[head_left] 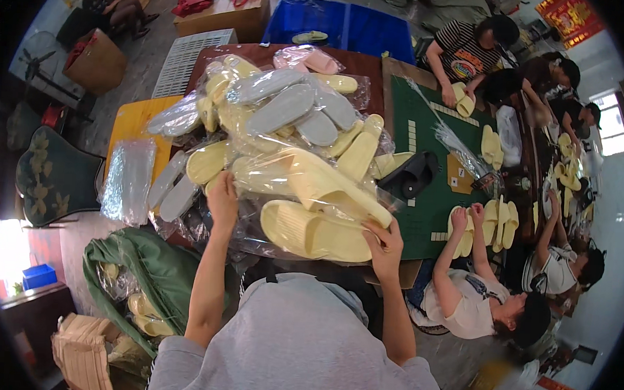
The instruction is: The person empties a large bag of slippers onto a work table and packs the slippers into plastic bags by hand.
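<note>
A pair of pale yellow slippers (317, 232) lies in a clear plastic bag in front of me, one slipper above the other. With my right hand (385, 248) I grip the right ends of these slippers, fingers closed around them. My left hand (221, 201) is closed at the left side of the bag, seemingly pinching its plastic edge; the fingertips are partly hidden. Just beyond rises a heap of bagged slippers, with grey slippers (282, 109) on top, yellow ones among them and a pink pair (306, 58) at the far side.
Flat clear bags (128, 178) lie on a yellow board at left. A black slipper (408, 173) rests on the green table (423, 232) at right, where co-workers handle yellow slippers. A green sack (132, 256) with slippers stands near my left; a blue bin (377, 32) is behind.
</note>
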Motion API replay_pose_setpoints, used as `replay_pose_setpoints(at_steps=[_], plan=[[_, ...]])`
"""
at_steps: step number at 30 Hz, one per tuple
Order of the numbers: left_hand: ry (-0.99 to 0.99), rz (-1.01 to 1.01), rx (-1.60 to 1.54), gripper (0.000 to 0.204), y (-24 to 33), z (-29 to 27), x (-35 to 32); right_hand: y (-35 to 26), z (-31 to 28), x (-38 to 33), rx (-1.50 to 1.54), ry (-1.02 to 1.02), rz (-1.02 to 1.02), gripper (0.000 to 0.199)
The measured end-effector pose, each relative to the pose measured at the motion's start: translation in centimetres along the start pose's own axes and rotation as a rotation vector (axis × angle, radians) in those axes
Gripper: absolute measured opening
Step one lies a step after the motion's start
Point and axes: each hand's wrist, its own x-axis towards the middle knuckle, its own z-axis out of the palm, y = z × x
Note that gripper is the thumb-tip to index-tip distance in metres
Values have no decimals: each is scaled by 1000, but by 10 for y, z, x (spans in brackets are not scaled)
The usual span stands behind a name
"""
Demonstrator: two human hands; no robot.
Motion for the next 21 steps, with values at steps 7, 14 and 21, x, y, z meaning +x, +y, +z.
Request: replay_pose_setpoints(at_steps=[7, 14, 21], plan=[[40, 205, -71, 15, 19, -32, 34, 3, -10, 15, 165, -119, 106, 28], [61, 218, -245, 25, 44, -36, 51, 22, -31, 23, 315, -236, 221, 41], [-1, 37, -223, 24, 50, -49, 44, 23, -56, 19, 298, -137, 191, 36]])
